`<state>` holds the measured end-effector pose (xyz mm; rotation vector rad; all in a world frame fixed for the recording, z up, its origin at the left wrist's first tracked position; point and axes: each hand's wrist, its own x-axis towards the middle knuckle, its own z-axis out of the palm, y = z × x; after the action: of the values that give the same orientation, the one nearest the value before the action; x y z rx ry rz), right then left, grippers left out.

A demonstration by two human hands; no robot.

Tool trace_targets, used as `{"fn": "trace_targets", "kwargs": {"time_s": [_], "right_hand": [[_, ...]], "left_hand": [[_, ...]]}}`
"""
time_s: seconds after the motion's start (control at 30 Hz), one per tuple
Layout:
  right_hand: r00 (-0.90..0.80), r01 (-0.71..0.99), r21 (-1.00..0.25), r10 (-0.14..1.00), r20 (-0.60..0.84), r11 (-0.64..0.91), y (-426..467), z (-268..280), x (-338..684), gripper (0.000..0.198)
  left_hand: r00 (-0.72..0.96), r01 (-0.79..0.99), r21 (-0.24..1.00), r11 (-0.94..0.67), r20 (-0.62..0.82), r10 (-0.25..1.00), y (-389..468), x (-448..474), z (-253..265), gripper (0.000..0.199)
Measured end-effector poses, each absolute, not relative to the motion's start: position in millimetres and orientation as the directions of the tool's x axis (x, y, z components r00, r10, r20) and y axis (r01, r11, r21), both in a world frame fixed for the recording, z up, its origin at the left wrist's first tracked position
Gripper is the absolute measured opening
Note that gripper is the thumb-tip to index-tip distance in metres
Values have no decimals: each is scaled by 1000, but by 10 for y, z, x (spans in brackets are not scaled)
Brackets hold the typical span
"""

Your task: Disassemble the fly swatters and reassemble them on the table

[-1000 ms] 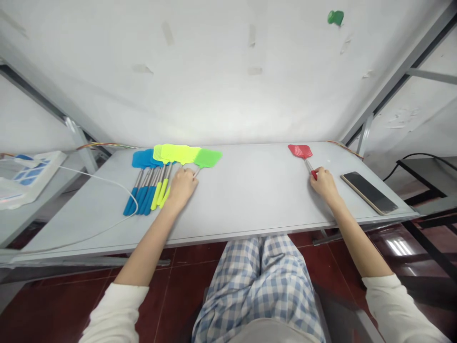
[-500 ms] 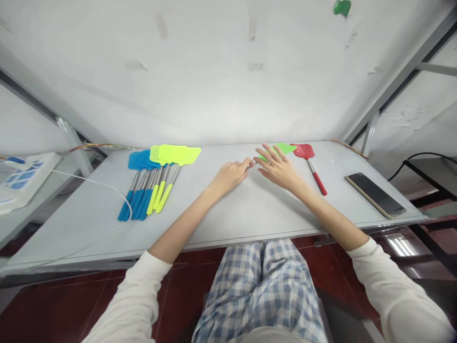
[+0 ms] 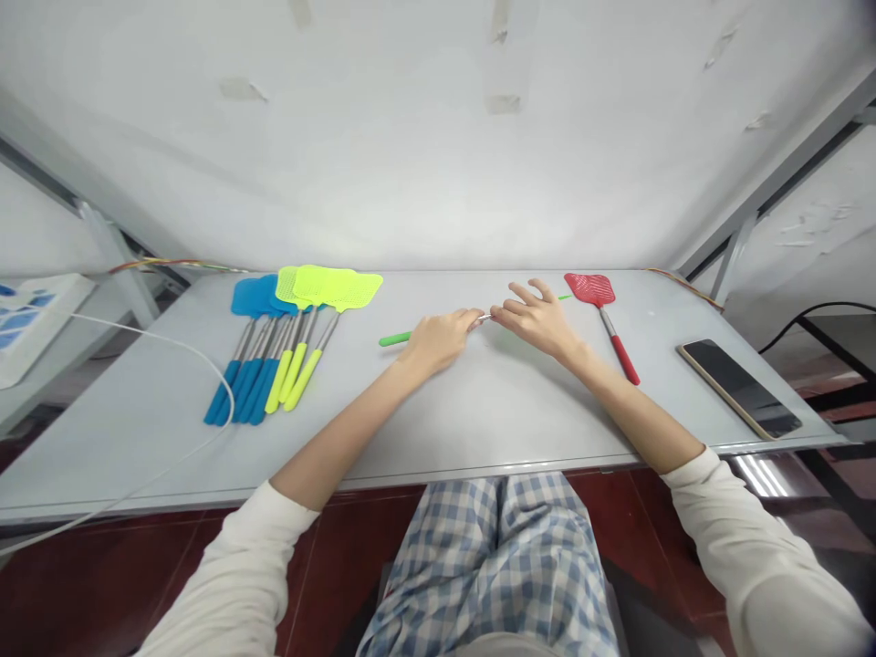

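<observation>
A green fly swatter [image 3: 395, 338] lies level across both hands above the grey table. My left hand [image 3: 442, 339] is closed round its metal shaft, with the green handle sticking out to the left. My right hand [image 3: 535, 318] pinches the shaft between thumb and index finger, its other fingers lifted and spread. Only a thin green edge of the swatter's head shows past the right hand; it looks turned edge-on. Right of that hand lies a red fly swatter [image 3: 620, 353], its head toward the wall.
Several blue fly swatters [image 3: 253, 392] and a few yellow ones [image 3: 303, 380] lie overlapping at the left, a white cable [image 3: 184, 345] crossing near their handles. A phone [image 3: 743, 388] rests at the right. Behind the table [image 3: 452, 420] rises a white wall. A white-and-blue box [image 3: 41, 319] stands far left.
My right hand has gone from open, spread fingers to pinching the shaft. The green swatter's head has turned from showing its face to edge-on, and its handle now shows. The view has shifted slightly.
</observation>
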<state>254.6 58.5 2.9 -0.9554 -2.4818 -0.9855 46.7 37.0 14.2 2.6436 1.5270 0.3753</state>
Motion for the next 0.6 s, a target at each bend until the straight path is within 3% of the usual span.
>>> {"fn": "trace_targets", "kwargs": {"time_s": [0.13, 0.23, 0.4, 0.5, 0.6], "right_hand": [[-687, 726, 451, 532, 495, 519, 675, 42, 2721, 23], [-551, 834, 360, 631, 546, 418, 773, 110, 3024, 21], [-399, 917, 249, 689, 605, 312, 762, 214, 3170, 21], [-451, 891, 246, 676, 584, 382, 642, 170, 2869, 25], [-536, 843, 272, 699, 473, 463, 520, 98, 2549, 31]], "left_hand": [[461, 805, 370, -463, 100, 882, 438, 338, 261, 38], [430, 817, 407, -409, 43, 902, 520, 124, 340, 39], [429, 842, 295, -451, 140, 892, 598, -25, 306, 38], [412, 860, 191, -473, 287, 865, 588, 74, 186, 35], [434, 841, 132, -525, 417, 799, 563, 175, 79, 29]]}}
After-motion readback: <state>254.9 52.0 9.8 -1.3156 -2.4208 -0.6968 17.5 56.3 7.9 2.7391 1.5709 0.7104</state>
